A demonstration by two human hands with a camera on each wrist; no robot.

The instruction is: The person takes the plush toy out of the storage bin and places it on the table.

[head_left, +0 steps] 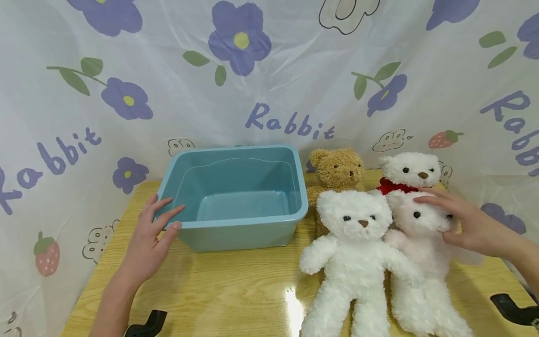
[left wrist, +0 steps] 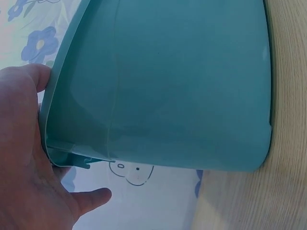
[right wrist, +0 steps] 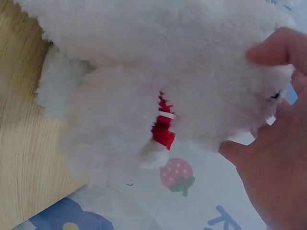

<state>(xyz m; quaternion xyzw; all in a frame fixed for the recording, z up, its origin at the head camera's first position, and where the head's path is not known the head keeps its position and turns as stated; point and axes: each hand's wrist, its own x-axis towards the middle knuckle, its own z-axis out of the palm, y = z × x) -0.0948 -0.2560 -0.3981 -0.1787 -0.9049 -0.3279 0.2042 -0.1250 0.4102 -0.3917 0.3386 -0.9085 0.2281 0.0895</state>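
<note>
A pale blue-green plastic storage bin (head_left: 240, 234) stands on the wooden table. My left hand (head_left: 149, 234) rests at its front left corner with spread fingers; in the left wrist view the thumb touches the rim (left wrist: 55, 86). On the right, my right hand (head_left: 471, 224) holds the head of a pale pink teddy bear (head_left: 425, 252), fingers over the top and thumb at the side of the face. A white teddy bear (head_left: 355, 271) sits beside it. Behind them are a brown teddy bear (head_left: 338, 166) and another white bear with a red scarf (head_left: 410, 168).
A white cloth (head_left: 286, 89) printed with purple flowers and lettering hangs behind and beside the table (head_left: 236, 290). The bears stand close together, right of the bin. Black wrist-camera parts (head_left: 147, 325) show near the lower edge.
</note>
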